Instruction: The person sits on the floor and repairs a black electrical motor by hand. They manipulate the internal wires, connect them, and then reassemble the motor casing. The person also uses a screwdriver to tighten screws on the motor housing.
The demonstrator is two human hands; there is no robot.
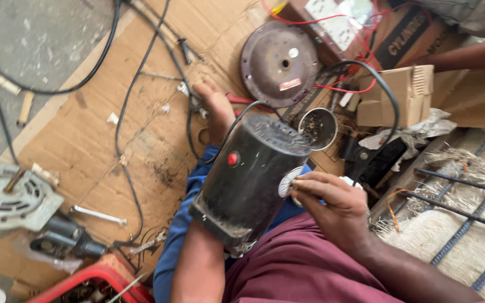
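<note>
I have the black motor housing (pixel 251 179) propped across my lap, over the blue cloth (pixel 183 224) and my maroon garment (pixel 298 269). Its long axis runs from the squared base near my left forearm up and away to the rounded end cap, tilted toward the far side of the cardboard sheet (pixel 85 129) on the floor. A small red button (pixel 232 159) faces up on its flank, and a black cable leaves the far end and loops over toward the brown cardboard box (pixel 399 92).

My right hand (pixel 329 205) is the nearer one: it lies just beside the housing's right flank, fingers curled and pinched on a small round white dial or gauge (pixel 288 182) that touches the housing. So that hand is closed on the dial, wrist bent in from the right, forearm coming up across my lap.

My left arm passes under the base of the housing, and the hand beyond it (pixel 215 109) rests on the cardboard past the housing's far end, fingers loosely spread, near a red-handled tool. I think it holds nothing, though the housing hides part of it, so I can't be sure.

A small metal cup (pixel 318 128) of dark bits sits just past the end cap, and a rusty round metal cover (pixel 279 63) lies beyond it. Toward the near left corner of the cardboard are a grey finned rotor plate (pixel 7 196) and a wrench (pixel 97 215).
</note>
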